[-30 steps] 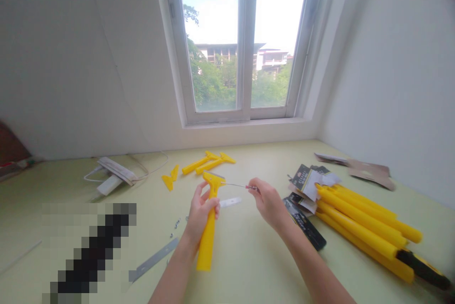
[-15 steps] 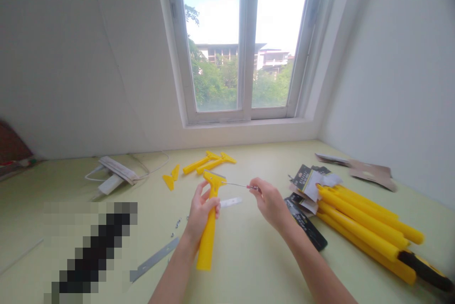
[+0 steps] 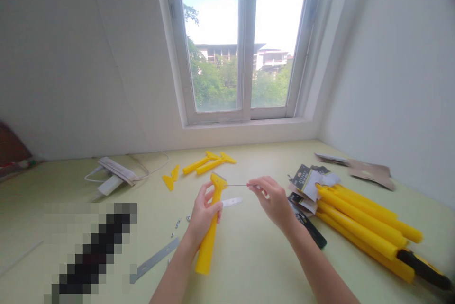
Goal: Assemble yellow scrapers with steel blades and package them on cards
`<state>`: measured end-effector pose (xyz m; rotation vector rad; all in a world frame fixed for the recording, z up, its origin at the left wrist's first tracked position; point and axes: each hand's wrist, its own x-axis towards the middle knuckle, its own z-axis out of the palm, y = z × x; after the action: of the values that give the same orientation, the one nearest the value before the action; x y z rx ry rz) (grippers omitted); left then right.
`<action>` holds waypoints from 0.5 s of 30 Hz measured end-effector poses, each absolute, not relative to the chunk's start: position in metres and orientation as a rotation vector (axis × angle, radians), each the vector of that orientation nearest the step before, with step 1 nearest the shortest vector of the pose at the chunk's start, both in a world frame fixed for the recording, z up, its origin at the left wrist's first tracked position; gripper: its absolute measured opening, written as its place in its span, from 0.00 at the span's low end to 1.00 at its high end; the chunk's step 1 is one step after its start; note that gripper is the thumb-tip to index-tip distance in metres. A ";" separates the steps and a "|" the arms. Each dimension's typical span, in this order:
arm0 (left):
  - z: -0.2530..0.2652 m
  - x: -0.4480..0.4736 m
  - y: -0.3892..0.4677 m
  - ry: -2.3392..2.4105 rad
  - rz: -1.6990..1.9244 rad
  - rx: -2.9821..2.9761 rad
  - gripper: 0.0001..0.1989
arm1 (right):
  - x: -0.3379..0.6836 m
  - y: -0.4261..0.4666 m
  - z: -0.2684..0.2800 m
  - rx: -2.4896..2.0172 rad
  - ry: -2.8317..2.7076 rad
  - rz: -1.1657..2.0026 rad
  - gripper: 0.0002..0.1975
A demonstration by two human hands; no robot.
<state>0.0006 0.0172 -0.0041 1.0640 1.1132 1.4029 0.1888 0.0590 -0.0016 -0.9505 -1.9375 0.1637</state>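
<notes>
My left hand (image 3: 205,209) is closed around the handle of a yellow scraper (image 3: 208,247), whose head points away from me with a metal blade at its edge. In my right hand (image 3: 272,200), the fingers pinch a screwdriver (image 3: 237,185); its handle is mostly hidden by them. The thin shaft runs left, and its tip meets the side of the scraper head. Under the scraper, on the table, lies a pale blade (image 3: 232,202). Several small screws (image 3: 178,223) and a long grey blade (image 3: 156,260) are left of my left wrist.
Two yellow scrapers (image 3: 209,163) and yellow head pieces (image 3: 170,177) lie farther back. A power strip (image 3: 118,170) with cables sits at left. On the right are several yellow handles (image 3: 362,223) with cards, a black-and-yellow tool (image 3: 424,268) and flat cardboard (image 3: 371,174).
The scraper head has shifted slightly right and turned in my left hand. My right fingers have loosened and re-gripped higher on the screwdriver, whose tip stays at the head.
</notes>
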 end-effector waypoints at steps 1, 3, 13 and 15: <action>-0.005 0.000 0.018 1.110 1.400 1.069 0.24 | 0.189 0.058 -0.001 -0.954 -1.939 0.170 0.07; -0.005 0.000 0.017 1.105 1.394 1.080 0.24 | 0.187 0.056 -0.001 -0.986 -1.924 0.180 0.07; -0.002 0.003 0.014 1.076 1.376 1.084 0.23 | 0.182 0.049 0.005 -0.999 -1.868 0.394 0.05; -0.003 0.001 0.015 1.054 1.370 1.057 0.25 | 0.182 0.050 0.005 -0.954 -1.822 0.461 0.05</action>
<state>0.0009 0.0149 -0.0025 1.0574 1.0537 1.3701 0.1822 0.0498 0.0052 -0.9541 -1.8218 0.4610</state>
